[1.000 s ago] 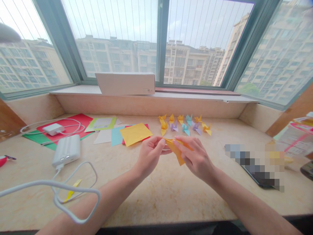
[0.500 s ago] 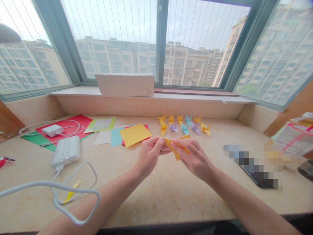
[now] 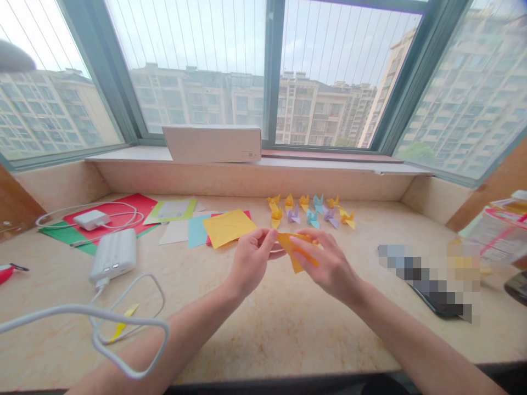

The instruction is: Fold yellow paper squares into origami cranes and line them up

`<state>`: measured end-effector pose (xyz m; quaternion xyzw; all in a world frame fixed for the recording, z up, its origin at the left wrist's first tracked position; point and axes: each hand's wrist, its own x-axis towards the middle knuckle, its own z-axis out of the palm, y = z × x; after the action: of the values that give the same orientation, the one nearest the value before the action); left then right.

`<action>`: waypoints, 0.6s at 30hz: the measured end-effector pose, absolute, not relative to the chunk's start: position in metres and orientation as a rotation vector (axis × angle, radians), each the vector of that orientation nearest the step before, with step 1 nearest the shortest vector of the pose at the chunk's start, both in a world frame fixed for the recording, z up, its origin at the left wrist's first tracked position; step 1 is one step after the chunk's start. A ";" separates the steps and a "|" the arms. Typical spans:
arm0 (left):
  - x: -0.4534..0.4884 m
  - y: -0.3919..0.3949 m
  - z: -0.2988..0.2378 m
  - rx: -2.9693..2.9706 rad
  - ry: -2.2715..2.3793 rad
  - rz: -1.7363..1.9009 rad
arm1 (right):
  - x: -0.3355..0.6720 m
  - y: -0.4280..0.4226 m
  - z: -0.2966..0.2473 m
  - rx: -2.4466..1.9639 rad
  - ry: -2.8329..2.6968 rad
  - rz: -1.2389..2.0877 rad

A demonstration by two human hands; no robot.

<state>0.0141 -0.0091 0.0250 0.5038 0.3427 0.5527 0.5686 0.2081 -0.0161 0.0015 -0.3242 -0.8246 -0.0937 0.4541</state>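
L hand [image 3: 252, 258] clamped: thumb + fingers pinch the L end of the folded orange paper [image 3: 297, 264]. R hand [image 3: 334, 266] also clamped on it, thumb & fingers around its R part; folds under them hidden, can't tell how they run. Paper sits btwn both hands, looks held above the counter [image 3: 267, 340], just this side of two rows of birds [image 3: 275, 218].

Risks, my read: crease could go crooked if R hand presses w/ layers out of line, esp. w/ no flat backing. Prob. thin, so could tear at the tip if both hands pull apart hard. L pinch slipping = layers spread. A fwd bump could tip the nearest birds, light & close by. White cable [image 3: 66, 309] loops by L forearm [image 3: 193, 329]; touching or not, can't tell. Arm swinging that way might snag it & tug the power bank [image 3: 117, 252].
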 end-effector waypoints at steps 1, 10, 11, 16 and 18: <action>0.014 -0.009 0.025 1.180 0.809 1.301 | 0.208 -0.015 0.001 -0.807 -2.015 -0.180; 0.012 -0.006 0.024 1.219 0.880 1.315 | 0.211 -0.014 -0.001 -0.745 -1.962 0.049; 0.012 -0.006 0.024 1.220 0.884 1.318 | 0.211 -0.014 -0.001 -0.731 -1.970 0.060; 0.012 -0.005 0.025 1.234 0.886 1.324 | 0.208 -0.015 0.001 -0.716 -1.953 0.156; 0.012 -0.005 0.026 1.258 0.887 1.332 | 0.207 -0.016 0.003 -0.750 -1.920 0.224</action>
<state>0.0116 -0.0050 0.0262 0.5259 0.3707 0.5567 0.5254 0.2072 -0.0157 0.0031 -0.3115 -0.7971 0.0928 0.5089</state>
